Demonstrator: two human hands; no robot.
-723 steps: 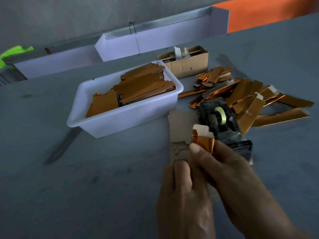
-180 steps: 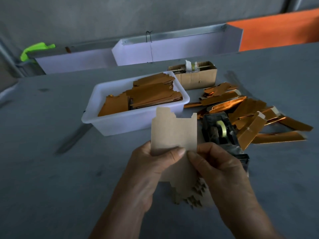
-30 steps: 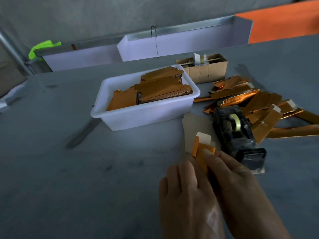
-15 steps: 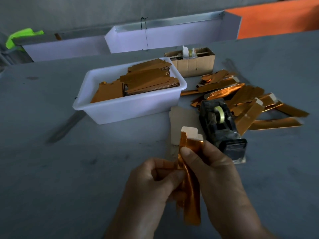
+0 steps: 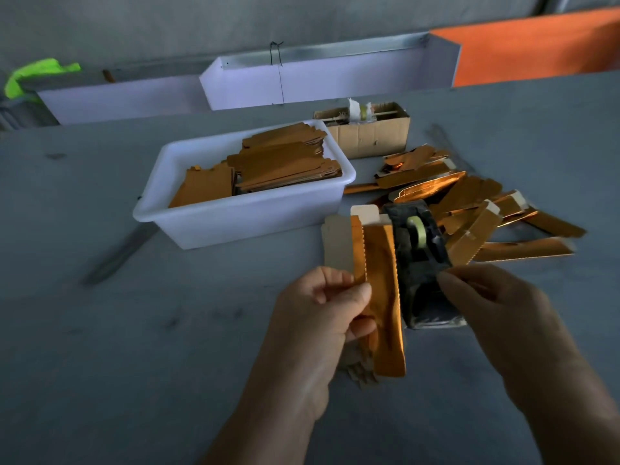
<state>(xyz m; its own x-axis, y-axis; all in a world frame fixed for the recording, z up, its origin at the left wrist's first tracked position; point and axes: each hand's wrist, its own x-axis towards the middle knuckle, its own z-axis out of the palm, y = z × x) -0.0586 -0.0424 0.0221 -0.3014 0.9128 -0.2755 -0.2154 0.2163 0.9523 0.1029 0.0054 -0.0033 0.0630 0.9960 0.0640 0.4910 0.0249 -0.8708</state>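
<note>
1 head-worn view, forward and down, close over the hands, gray table (image 5: 100, 347) beyond.

We pinched the gold box (image 5: 382, 263) w/ L hand (image 5: 318, 317); R hand (image 5: 496, 310) was at the dispenser (image 5: 419, 263), tub (image 5: 248, 216) behind.

Pretty dim, with a cold bluish cast. The white tub (image 5: 241, 226) is the brightest spot, and the foil carton (image 5: 382, 297) throws orange glints. The left hand (image 5: 318, 317) and right hand (image 5: 496, 317) sit dark and soft. Shadows are faint; the table (image 5: 100, 347) bends near the corners, wide-lens style.
</note>
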